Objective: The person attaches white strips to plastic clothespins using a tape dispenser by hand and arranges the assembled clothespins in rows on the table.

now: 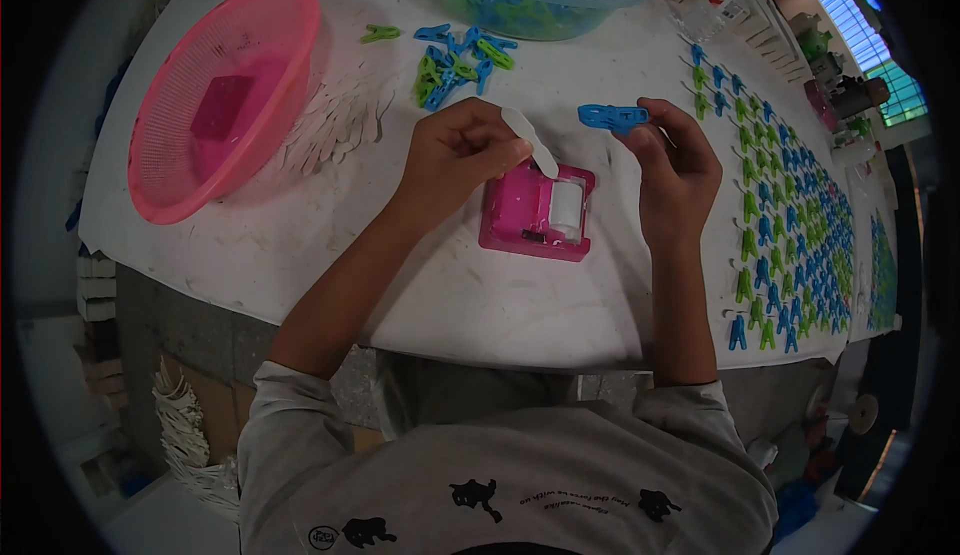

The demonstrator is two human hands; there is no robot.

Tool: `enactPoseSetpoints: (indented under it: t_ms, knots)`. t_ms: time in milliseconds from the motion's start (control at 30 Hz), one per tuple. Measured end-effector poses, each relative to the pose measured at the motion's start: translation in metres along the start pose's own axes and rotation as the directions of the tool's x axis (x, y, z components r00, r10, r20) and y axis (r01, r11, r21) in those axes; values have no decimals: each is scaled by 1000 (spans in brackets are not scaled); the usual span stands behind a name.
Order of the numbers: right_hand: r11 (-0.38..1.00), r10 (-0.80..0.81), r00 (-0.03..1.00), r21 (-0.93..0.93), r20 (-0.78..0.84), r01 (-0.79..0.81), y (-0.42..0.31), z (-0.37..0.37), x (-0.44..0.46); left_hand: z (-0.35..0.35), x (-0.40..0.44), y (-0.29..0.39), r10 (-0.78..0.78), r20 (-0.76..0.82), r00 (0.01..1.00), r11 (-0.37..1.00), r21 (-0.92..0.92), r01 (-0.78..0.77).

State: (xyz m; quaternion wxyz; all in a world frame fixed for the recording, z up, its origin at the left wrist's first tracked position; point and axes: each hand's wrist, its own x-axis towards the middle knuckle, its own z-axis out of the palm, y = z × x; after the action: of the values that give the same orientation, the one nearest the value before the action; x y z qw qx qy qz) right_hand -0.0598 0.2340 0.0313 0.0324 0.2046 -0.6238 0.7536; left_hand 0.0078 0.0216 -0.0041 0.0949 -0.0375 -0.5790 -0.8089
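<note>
Left hand (455, 153) pinching thin, flat white strip (542, 158), rounded tip, over pink roller box (515, 203). Right hand (677, 160) pinching long blue plastic clip (608, 118), above table (450, 300), inside front edge.

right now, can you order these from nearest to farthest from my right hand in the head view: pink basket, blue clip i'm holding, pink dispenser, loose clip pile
1. Blue clip: held in the right hand.
2. Pink dispenser: just left of that hand.
3. Loose clip pile: farther left, toward the back.
4. Pink basket: far left.
</note>
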Motion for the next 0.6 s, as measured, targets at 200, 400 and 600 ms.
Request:
enactPoseSetpoints:
  t_ms: [200, 400, 600]
  knots:
    - [993, 50, 997, 105, 61, -56, -2, 3, -4, 1, -2, 4, 0, 4, 1000, 1000, 30, 0]
    - [995, 64, 991, 72, 119, -73, 1, 4, -7, -1, -1, 1, 39, 66, 997, 998, 43, -42]
    - [997, 78, 987, 4, 138, -79, 3, 5, -8, 2, -2, 1, 23, 60, 998, 997, 67, -27]
